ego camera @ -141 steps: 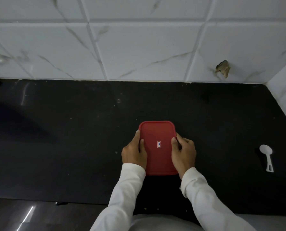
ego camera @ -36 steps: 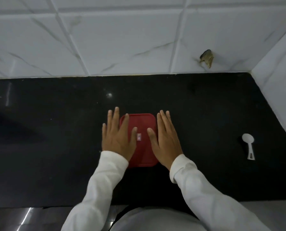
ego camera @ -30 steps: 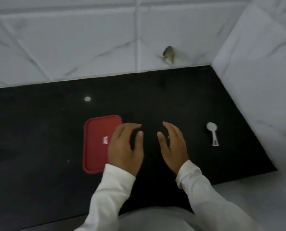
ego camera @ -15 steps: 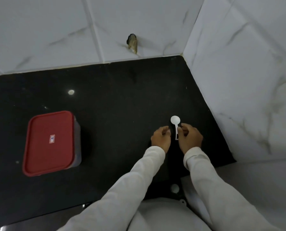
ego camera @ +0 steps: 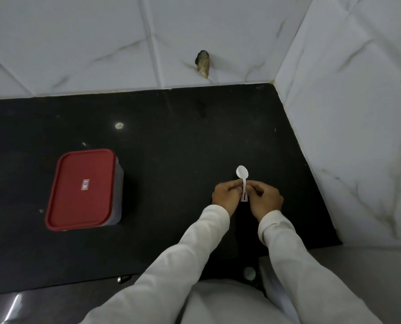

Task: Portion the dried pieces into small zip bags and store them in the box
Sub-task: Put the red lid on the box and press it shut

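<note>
The box (ego camera: 84, 189) stands closed under its red lid on the black counter (ego camera: 183, 141), at the left. No zip bags or dried pieces show. A small white plastic spoon (ego camera: 242, 176) lies to the right with its bowl pointing away from me. My left hand (ego camera: 226, 195) pinches the spoon's handle from the left. From the other side my right hand (ego camera: 266, 198) pinches the same handle. Both hands are well apart from the box.
White marble-look tiled walls (ego camera: 358, 113) close the counter at the back and on the right, meeting in a corner. A chipped hole (ego camera: 203, 63) marks the back wall. The counter's front edge runs just below my sleeves.
Earlier both hands gripped the box's lid, then pressed flat on it. They left the box, moved right to the spoon, and now pinch its handle. My view swung right.
</note>
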A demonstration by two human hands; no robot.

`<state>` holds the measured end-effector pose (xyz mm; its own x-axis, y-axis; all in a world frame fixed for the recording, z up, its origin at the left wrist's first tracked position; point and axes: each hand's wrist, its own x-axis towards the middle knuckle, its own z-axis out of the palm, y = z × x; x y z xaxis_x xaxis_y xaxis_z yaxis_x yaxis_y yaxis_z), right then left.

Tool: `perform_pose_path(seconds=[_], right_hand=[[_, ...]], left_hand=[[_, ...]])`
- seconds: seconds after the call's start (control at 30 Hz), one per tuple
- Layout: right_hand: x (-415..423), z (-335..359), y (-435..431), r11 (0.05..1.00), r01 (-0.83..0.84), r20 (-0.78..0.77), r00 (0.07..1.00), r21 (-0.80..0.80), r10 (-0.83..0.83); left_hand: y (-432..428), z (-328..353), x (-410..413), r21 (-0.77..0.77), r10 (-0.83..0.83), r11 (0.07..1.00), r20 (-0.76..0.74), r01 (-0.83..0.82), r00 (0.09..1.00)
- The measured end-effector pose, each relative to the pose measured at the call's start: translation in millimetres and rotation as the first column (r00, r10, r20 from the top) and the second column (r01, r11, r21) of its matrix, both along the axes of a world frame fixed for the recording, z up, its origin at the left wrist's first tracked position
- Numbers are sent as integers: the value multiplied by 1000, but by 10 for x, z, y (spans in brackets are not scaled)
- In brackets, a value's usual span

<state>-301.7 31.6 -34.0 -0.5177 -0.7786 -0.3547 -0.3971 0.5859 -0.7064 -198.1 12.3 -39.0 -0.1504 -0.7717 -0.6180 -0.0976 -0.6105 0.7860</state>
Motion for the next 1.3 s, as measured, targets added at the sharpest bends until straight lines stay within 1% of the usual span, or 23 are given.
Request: perform_pose_path(seconds=[0.07,0.17,0.27,0.33,0.43,0.6,0.8,1.0,1.1,1.3], right_hand=[[210,70,-41,1000,-17,75,997,-20,19],[613,129,-105,995,-57,175,982,-86,72],[1056,164,-151,986,-121,211,967,-113,143],[1314,149,-176,983,-135,248,955,-124,162],[1615,67,-194,985,-135,309,937,-109,163],[1930,-85,-195,991,-123,350,927,-47,132],[2110,-147,-248,992,-122,324,938,-29,125],[2151,-164,-335,985,-171,200,965,-7,169],[2173,-178,-348,986,-166,202,967,29,157],[2166,-205,-379,972,-231,172,960,38,221]], left_hand=[[16,159,234,-35,-4,999,29,5,1000],[15,321,654,-111,57,993,68,-49,996],[19,386,1072,-175,141,978,136,-117,981],[14,351,1321,-172,186,972,145,-160,972],[21,251,1639,-129,231,968,148,-213,962],[59,135,1943,-128,247,965,144,-229,958],[64,71,2044,-109,225,971,132,-212,965],[40,57,2048,-69,247,968,125,-240,961],[18,82,2043,-76,253,966,117,-246,960],[25,124,2045,-86,239,969,126,-230,963]])
